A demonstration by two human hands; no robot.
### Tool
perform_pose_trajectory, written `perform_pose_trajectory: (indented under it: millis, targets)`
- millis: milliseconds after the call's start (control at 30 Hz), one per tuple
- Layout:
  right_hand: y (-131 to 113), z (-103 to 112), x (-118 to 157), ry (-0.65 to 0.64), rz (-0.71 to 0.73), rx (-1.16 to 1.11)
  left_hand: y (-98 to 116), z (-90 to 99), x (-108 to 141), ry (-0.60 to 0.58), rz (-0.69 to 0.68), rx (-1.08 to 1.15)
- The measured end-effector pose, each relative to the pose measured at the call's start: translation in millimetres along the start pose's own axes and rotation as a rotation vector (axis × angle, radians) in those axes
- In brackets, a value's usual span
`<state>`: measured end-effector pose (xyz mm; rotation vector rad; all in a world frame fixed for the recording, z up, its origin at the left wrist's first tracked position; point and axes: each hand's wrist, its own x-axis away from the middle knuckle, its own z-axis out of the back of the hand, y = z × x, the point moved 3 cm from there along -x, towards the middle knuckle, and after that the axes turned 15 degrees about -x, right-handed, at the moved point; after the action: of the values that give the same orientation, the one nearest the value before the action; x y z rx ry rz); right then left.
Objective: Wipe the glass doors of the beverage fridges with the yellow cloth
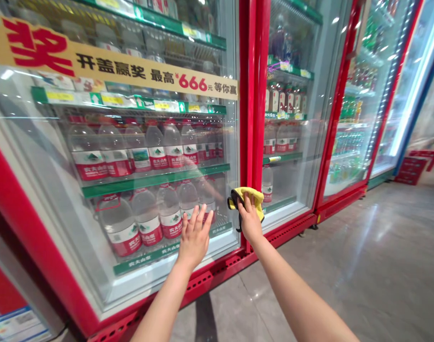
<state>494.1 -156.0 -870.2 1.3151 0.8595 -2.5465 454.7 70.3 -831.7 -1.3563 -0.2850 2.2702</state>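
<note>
My right hand (250, 221) presses a yellow cloth (254, 194) with a dark edge and underside against the red frame (251, 118) between two glass doors. Its fingers lie over the cloth and hold it. My left hand (195, 237) holds nothing, its fingers spread, palm toward the lower part of the left glass door (227, 142). Whether that palm touches the glass I cannot tell. Behind the glass, large water bottles (170, 211) with red and white labels stand on the lower shelves.
A beige banner (131, 66) with red and black characters crosses the left door. More drinks coolers (352, 118) run off to the right. Grey tiled floor (377, 256) lies in front, and red boxes (412, 168) stand at the far right.
</note>
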Motion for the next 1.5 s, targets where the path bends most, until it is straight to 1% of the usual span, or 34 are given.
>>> perform_pose_trajectory:
  millis: [67,100,167,267,333,400,533,600,667,767,800,867,967,1033,1100,1200,1267,1333,1400,1467,1500]
  targets:
    - [4,-5,8,-0.001,0.009,0.004,1,0.2,0,-0.001,0.000,0.001]
    - [4,-3,5,0.011,0.010,-0.001,1,0.6,0,-0.002,0.000,-0.001]
    - [-1,4,-14,0.048,0.013,-0.022,1,1.8,-1,-0.004,-0.004,-0.003]
    - [-15,20,-54,0.113,0.022,-0.088,0,5.0,-2,0.000,-0.003,-0.009]
    - [-20,26,-70,0.148,0.020,-0.150,-3,7.3,-2,0.004,0.002,-0.014]
    - [-17,25,-67,0.173,-0.003,-0.209,-5,8.9,-1,0.004,0.008,-0.015]
    - [-2,18,-30,0.178,-0.048,-0.279,-9,9.6,1,-0.011,0.009,-0.004]
    - [1,21,-20,0.169,-0.050,-0.285,-9,9.8,1,-0.014,0.004,0.003]
    - [-6,28,-23,0.177,-0.029,-0.302,-9,10.6,0,-0.011,0.005,0.006]
    - [-29,35,-38,0.190,0.050,-0.362,-11,12.8,-2,-0.002,0.020,0.001]
    - [-37,32,-41,0.184,0.071,-0.383,-12,13.7,-3,0.001,0.025,-0.002]
    - [-51,20,-38,0.156,0.076,-0.411,-14,15.6,-3,0.008,0.033,-0.010]
    - [-61,-7,-25,0.124,0.009,-0.438,-17,18.2,-3,0.008,0.043,-0.025]
    - [-65,-18,-26,0.131,-0.044,-0.453,-20,20.1,-2,0.004,0.049,-0.034]
    - [-68,-18,-43,0.160,-0.103,-0.476,-23,22.3,-2,0.006,0.055,-0.038]
    - [-69,-6,-78,0.198,-0.194,-0.514,-29,25.8,-1,0.014,0.061,-0.034]
    - [-68,-2,-87,0.199,-0.194,-0.511,-34,27.1,1,0.015,0.064,-0.030]
    - [-66,-7,-77,0.207,-0.152,-0.483,-39,27.2,3,0.014,0.067,-0.025]
    - [-63,-17,-56,0.227,-0.129,-0.457,-42,26.6,6,0.011,0.072,-0.018]
    - [-60,-27,-40,0.246,-0.151,-0.442,-45,26.3,7,0.009,0.076,-0.011]
    - [-60,-30,-38,0.253,-0.171,-0.436,-45,26.5,7,0.009,0.077,-0.009]
